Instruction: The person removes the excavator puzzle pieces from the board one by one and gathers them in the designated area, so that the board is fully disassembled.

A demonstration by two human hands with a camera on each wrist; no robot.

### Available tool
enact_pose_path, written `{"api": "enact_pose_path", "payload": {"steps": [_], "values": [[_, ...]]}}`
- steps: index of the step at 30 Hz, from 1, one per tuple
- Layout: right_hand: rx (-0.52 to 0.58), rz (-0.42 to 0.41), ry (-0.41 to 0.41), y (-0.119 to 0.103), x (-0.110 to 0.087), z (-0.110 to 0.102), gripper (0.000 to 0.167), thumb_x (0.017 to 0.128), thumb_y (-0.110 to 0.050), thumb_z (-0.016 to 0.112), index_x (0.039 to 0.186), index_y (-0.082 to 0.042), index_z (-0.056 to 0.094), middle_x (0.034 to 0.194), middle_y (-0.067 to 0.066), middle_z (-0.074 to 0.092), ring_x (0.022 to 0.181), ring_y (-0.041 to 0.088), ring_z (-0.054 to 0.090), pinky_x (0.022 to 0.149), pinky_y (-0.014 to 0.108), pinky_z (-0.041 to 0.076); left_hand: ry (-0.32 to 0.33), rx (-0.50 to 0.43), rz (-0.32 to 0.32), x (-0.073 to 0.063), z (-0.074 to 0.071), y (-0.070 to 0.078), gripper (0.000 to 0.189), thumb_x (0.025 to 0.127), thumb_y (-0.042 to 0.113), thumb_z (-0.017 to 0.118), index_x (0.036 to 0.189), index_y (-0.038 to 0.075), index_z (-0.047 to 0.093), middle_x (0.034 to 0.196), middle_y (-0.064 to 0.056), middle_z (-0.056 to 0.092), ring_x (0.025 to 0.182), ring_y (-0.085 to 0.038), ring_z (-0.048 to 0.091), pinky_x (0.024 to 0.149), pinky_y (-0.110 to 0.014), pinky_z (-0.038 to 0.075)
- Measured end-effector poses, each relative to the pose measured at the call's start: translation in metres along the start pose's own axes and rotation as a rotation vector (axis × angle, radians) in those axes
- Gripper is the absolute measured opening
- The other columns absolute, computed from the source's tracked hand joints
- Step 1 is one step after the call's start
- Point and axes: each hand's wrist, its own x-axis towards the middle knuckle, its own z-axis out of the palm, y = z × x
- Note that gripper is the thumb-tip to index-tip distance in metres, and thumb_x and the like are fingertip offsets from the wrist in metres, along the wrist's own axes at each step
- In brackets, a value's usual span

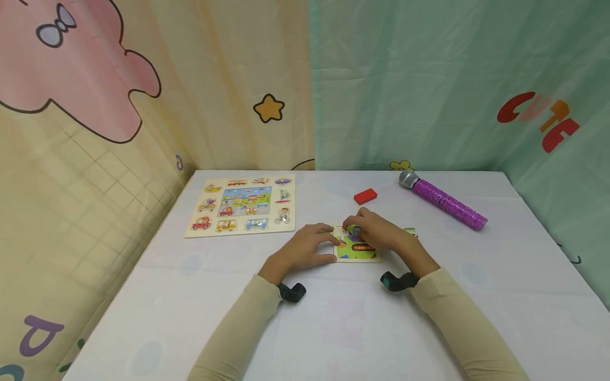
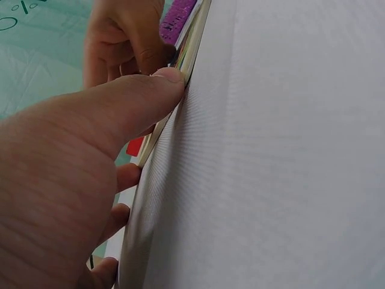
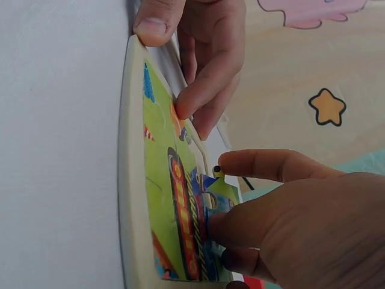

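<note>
The right hand [image 1: 376, 230] pinches a jigsaw piece [image 3: 222, 189] over the puzzle board's [image 3: 131, 180] far side. The left hand [image 1: 307, 247], loosely extended, rests against the board's left edge.

Green curtain [image 1: 405, 79]: word "CUTE" [image 1: 556, 113], beyond the right fingers [image 1: 356, 218], to their right.
Yellow curtain [image 1: 229, 79]: large purple letter [image 1: 44, 323], "a" or "d", cannot tell which, well left of the left fingers [image 1: 326, 237].

Left-hand grip [image 2: 60, 168]: thumb touching edge of thin board [image 2: 193, 51]. Right-hand grip [image 2: 123, 39]: beyond thumb, near purple glittery object [image 2: 176, 19]. Tabletop [image 2: 289, 144]: white.
</note>
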Motion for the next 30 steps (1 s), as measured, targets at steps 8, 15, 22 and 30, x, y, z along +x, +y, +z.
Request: {"api": "enact_pose_path", "payload": {"steps": [8,15,22,30], "values": [[0.078,-0.009,0.067,0.006,-0.006,0.003,0.042,0.097,0.006,0.055,0.128,-0.019,0.07,0.107,0.007,0.052,0.098,0.023,0.054,0.092,0.04,0.053,0.008,-0.001,0.018,0.001,0.001,-0.001,0.039,0.094,0.044,0.07,0.13,0.028,0.069,0.15,-0.001,0.048,0.141,-0.023,0.039,0.117,-0.043,0.029],[0.103,-0.055,0.118,0.008,-0.009,0.006,0.038,0.099,0.005,0.055,0.125,-0.017,0.072,0.106,0.005,0.054,0.095,0.021,0.055,0.09,0.037,0.053,0.009,-0.002,0.016,0.001,0.002,-0.002,0.039,0.094,0.045,0.07,0.13,0.029,0.069,0.15,-0.001,0.048,0.141,-0.024,0.038,0.117,-0.044,0.029],[0.14,-0.12,0.147,0.015,-0.01,0.007,0.039,0.098,0.004,0.059,0.133,-0.013,0.065,0.105,0.004,0.058,0.089,0.018,0.055,0.082,0.034,0.053,0.021,0.007,0.026,-0.001,0.003,-0.002,0.038,0.094,0.045,0.071,0.129,0.029,0.069,0.15,-0.001,0.048,0.14,-0.024,0.039,0.117,-0.044,0.03],[0.215,-0.092,0.156,0.019,-0.012,0.006,0.023,0.098,-0.001,0.062,0.119,-0.009,0.067,0.106,0.003,0.065,0.097,0.021,0.061,0.089,0.041,0.056,0.029,0.008,0.032,0.0,0.003,-0.002,0.038,0.094,0.045,0.071,0.129,0.029,0.069,0.15,-0.001,0.048,0.14,-0.023,0.04,0.117,-0.043,0.029]]}}
